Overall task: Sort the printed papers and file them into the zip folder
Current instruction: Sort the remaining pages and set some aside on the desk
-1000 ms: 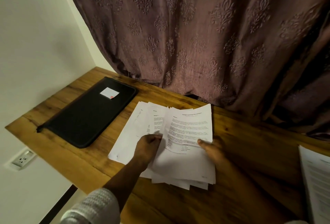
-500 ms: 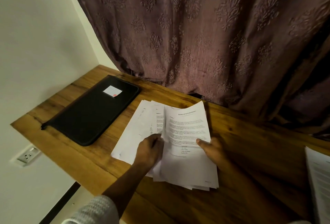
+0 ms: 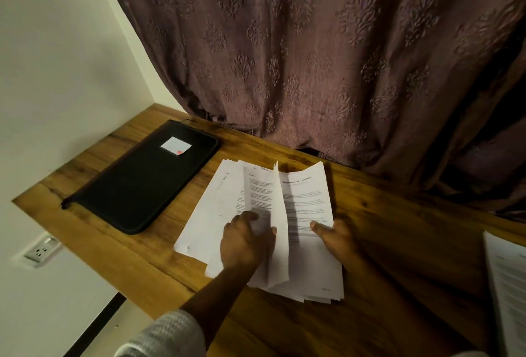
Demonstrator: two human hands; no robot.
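Note:
A loose stack of printed papers (image 3: pixel 310 205) lies fanned out on the wooden desk (image 3: pixel 398 242). My left hand (image 3: pixel 244 240) pinches the left edge of one sheet (image 3: pixel 280 231) and lifts it so it stands on edge above the stack. My right hand (image 3: pixel 336 235) rests on the right side of the stack, its thumb pressing on the top page. The black zip folder (image 3: pixel 142 183), closed and bearing a white label, lies flat at the left end of the desk, apart from both hands.
A second set of printed pages (image 3: pixel 509 285) lies at the desk's right edge. A patterned curtain (image 3: pixel 313 57) hangs along the back of the desk. A wall socket (image 3: pixel 41 248) sits below the desk's left end.
My left hand has lifted the top sheet's left edge, so it has risen from flat to nearly upright. The right hand stays on the stack.

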